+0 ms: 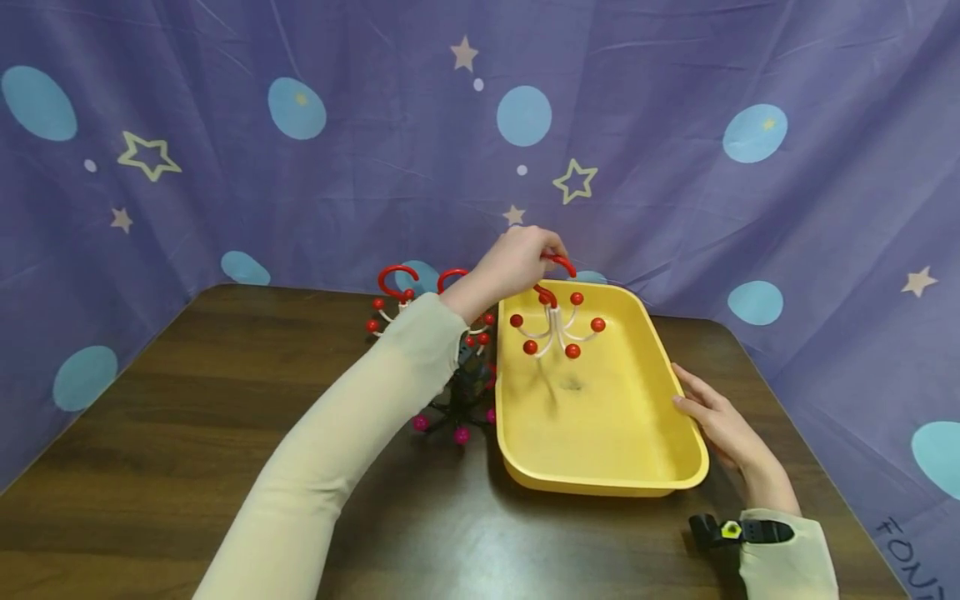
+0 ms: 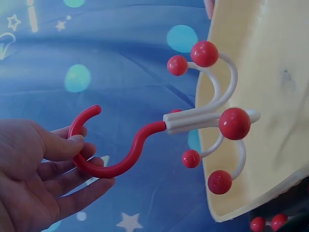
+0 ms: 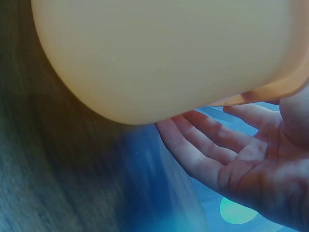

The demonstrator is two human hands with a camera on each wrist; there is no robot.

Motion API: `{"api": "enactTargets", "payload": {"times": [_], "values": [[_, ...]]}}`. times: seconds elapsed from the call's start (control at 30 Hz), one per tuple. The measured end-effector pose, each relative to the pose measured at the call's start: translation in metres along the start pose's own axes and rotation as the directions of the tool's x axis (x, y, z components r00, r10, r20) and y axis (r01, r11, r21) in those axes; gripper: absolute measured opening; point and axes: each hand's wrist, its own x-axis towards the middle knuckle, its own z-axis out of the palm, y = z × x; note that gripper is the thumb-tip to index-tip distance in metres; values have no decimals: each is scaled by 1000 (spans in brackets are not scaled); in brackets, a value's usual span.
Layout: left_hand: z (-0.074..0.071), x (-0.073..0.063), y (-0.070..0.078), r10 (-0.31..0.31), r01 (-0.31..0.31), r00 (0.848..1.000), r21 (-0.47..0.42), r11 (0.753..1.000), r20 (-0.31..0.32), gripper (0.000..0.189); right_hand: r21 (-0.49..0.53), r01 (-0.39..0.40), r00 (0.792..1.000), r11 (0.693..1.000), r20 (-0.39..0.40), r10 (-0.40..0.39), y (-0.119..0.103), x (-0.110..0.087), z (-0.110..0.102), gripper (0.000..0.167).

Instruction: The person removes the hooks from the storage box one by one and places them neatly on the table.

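My left hand point(image 1: 517, 260) holds the red hook of a hanging rack point(image 1: 555, 312), its thumb and fingers about the curve in the left wrist view. White curved arms with red balls point(image 2: 234, 123) spread from the rack's stem. It hangs over the far left part of a yellow tray point(image 1: 600, 433), above the tray's floor. At the tray's right side, my right hand point(image 1: 723, 425) grips the rim, thumb over the edge and fingers along the outer wall. The right wrist view shows those fingers point(image 3: 203, 150) against the outside wall, tips partly hidden.
Left of the tray stand more racks with red hooks point(image 1: 393, 279), partly behind my left forearm. A dark rack with pink balls point(image 1: 461, 435) is nearer on the brown wooden table point(image 1: 187, 400). A purple patterned curtain point(image 1: 637, 67) hangs behind the table.
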Motion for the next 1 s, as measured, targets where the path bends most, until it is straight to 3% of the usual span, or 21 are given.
{"api": "enactTargets", "payload": {"times": [0.27, 0.5, 1.0], "values": [[-21, -10, -3, 37, -35, 998, 38, 999, -47, 23, -5, -13, 1000, 1000, -4, 13, 0, 0, 1, 65], [-37, -19, -9, 19, -17, 995, 20, 1000, -95, 20, -13, -19, 1000, 1000, -6, 19, 0, 0, 1, 65], [-66, -44, -27, 19, -18, 971, 5, 1000, -236, 19, -16, -17, 1000, 1000, -5, 17, 0, 0, 1, 65]]}}
